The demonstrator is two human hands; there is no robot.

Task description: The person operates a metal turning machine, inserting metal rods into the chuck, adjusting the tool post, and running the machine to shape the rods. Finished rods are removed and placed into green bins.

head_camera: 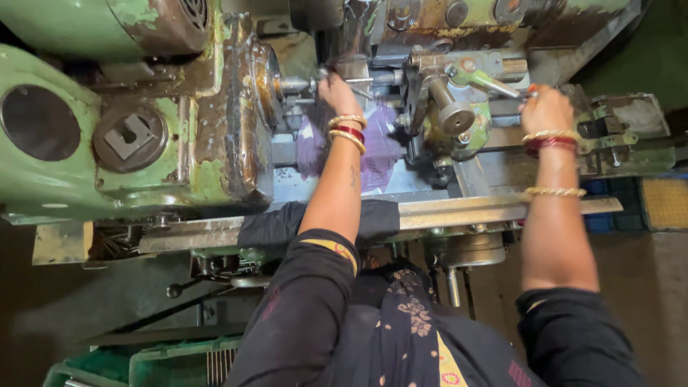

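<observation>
I stand at an old green lathe [64, 165]. My left hand [337, 92] reaches in beside the chuck [266, 79] and pinches a thin metal rod [358, 80] that sticks out of the spindle nose. My right hand [546, 109] is closed around a slim lever handle [494, 84] on the tool slide [459, 107]. Both wrists wear gold and red bangles. A purple cloth [380, 147] lies on the bed under my left wrist.
A steel rail [459, 211] runs along the machine's front, with a dark cloth [276, 223] draped over it. A green crate [165, 362] stands on the floor at lower left. A yellow mat [665, 202] lies at the right edge.
</observation>
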